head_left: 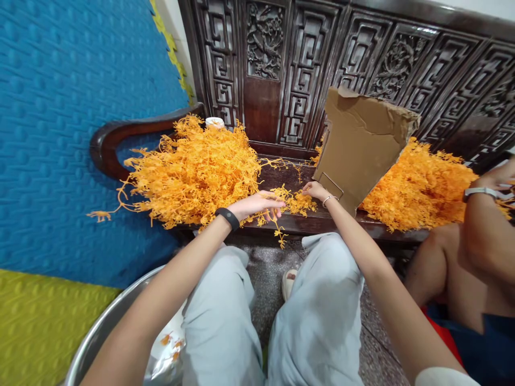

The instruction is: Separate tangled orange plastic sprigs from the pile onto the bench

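Note:
A big tangled heap of orange branching plastic-looking strands (197,177) lies on a dark wooden bench, left of my hands. My left hand (265,203), with a black wristband, is closed at the heap's right edge, and an orange strand (279,233) dangles from its fingers over the bench's front edge. Between my hands lies a small clump of orange pieces (303,203). At that clump's far side my right hand (316,190), wearing a bracelet, has its fingertips pinched together on orange pieces. Exactly what the fingertips grip is partly hidden.
A brown cardboard sheet (358,145) stands upright right of my right hand, before a second orange heap (422,187). Another person's arm (483,220) is at far right. A metal basin (100,327) with a few orange bits stands low left. Carved bench back (263,102) behind.

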Motion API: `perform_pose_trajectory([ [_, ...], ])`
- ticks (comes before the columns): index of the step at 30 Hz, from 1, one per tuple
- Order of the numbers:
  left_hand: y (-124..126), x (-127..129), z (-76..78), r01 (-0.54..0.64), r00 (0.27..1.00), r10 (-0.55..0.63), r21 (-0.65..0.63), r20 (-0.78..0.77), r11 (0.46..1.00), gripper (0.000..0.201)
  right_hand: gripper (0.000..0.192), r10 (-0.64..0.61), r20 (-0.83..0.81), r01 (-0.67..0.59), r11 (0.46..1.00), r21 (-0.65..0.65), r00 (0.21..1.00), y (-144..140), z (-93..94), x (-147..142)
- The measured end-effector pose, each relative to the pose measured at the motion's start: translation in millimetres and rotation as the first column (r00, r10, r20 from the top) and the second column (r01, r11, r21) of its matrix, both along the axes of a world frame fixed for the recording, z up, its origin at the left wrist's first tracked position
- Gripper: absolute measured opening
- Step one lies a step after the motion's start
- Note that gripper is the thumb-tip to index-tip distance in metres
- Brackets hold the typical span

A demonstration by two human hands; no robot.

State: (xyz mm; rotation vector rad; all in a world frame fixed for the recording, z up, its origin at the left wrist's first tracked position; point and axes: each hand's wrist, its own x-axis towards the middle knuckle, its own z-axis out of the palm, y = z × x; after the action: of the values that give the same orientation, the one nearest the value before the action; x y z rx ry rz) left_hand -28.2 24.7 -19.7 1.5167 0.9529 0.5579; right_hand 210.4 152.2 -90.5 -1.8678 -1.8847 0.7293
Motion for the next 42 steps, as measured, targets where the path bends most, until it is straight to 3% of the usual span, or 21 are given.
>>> perform_pose_trajectory([
  [4, 3.9, -1.6, -5.9, 0.013, 0.996, -0.005, 0.096, -0.09, 0.995, 0.017, 0.014, 0.059, -0.111, -0.055, 0.998, 0.035, 0.992, -10.2, 19.4, -7.7],
  [8, 7.0, -2.3, -7.8, 0.079, 0.991, -0.062, 0.139, -0.121, 0.987, 0.02, 0.021, 0.241, -0.27, -0.225, 0.97, 0.089, 0.932, -36.9, 57.6, -20.2],
  [10, 6.5, -2.0, -7.0, 0.071, 0.99, -0.052, 0.142, -0.133, 0.987, 0.019, 0.019, 0.456, -0.437, -0.402, 0.89, 0.215, 0.776, -57.3, 78.8, -27.5],
  [12, 5.6, -1.5, -6.3, 0.051, 0.991, -0.03, 0.162, -0.133, 0.985, 0.019, 0.019, 0.606, -0.43, -0.533, 0.794, 0.292, 0.669, -78.2, 96.1, -35.1],
  [14, 5.2, -1.0, -6.3, 0.034, 0.992, -0.01, 0.186, -0.126, 0.982, 0.017, 0.022, 0.703, -0.389, -0.65, 0.706, 0.282, 0.595, -94.5, 106.2, -42.8],
  [16, 5.3, -1.1, -6.5, 0.03, 0.993, -0.006, 0.202, -0.12, 0.979, 0.015, 0.023, 0.738, -0.398, -0.7, 0.662, 0.269, 0.545, -102.6, 108.1, -49.6],
  [18, 5.7, -2.4, -6.7, 0.039, 0.992, -0.014, 0.206, -0.123, 0.978, 0.018, 0.023, 0.733, -0.44, -0.706, 0.658, 0.262, 0.519, -102.7, 103.5, -55.1],
  [26, 12.3, -15.9, -17.9, -0.07, 0.978, 0.111, 0.223, -0.179, 0.972, 0.025, 0.022, 0.693, -0.493, -0.769, 0.635, 0.074, 0.525, -91.0, 77.8, -67.7],
  [30, 11.8, -16.7, -17.2, -0.085, 0.994, 0.097, 0.182, -0.057, 0.98, 0.01, 0.019, 0.719, -0.448, -0.777, 0.624, 0.08, 0.531, -94.2, 76.9, -71.0],
  [33, 8.8, -15.3, -10.2, -0.116, 0.991, 0.103, 0.164, 0.081, 0.98, 0.007, 0.02, 0.744, -0.338, -0.742, 0.65, 0.163, 0.577, -95.5, 81.2, -70.4],
  [37, 5.3, -16.7, -2.1, -0.165, 0.977, 0.143, 0.133, 0.158, 0.977, 0.015, 0.014, 0.709, -0.172, -0.62, 0.688, 0.377, 0.684, -94.6, 87.7, -67.7],
  [42, 0.6, -20.0, -0.1, -0.22, 0.975, 0.222, 0.098, -0.009, 0.971, 0.046, 0.023, 0.641, -0.28, -0.454, 0.73, 0.512, 0.715, -86.8, 85.4, -65.1],
])
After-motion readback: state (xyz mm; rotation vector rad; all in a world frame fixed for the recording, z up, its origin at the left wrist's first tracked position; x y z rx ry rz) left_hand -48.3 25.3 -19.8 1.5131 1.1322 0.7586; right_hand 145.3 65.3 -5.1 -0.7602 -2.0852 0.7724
